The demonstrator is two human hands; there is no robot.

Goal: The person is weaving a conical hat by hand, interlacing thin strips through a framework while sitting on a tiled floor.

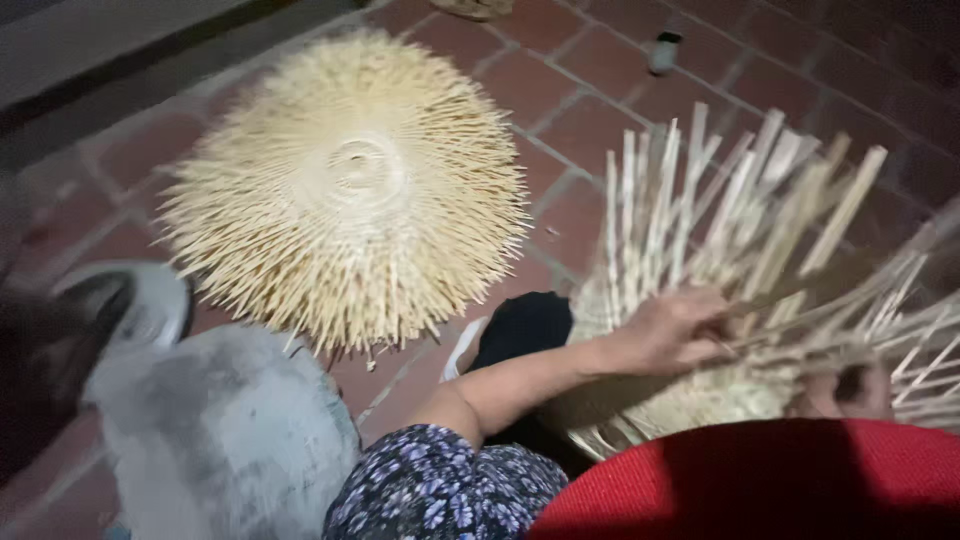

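Nearest you, a red woven rim (760, 480) is crossing the bottom of the view. Just past it, your left hand (672, 330) is reaching in from your flowered sleeve (440, 485) and closing around the pale strips of the half-woven bamboo basket (730, 260), which is resting against your lap. Your right hand (850, 392) is sitting mostly hidden behind the strips, so its grip is unclear. Farther off, a finished round basket (350, 190) is lying upside down on the red tile floor (560, 90).

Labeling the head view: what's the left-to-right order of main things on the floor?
Grey round object → pale sack-like bundle → finished woven disc with splayed strip ends → left hand → half-woven bamboo piece → right hand, mostly hidden.
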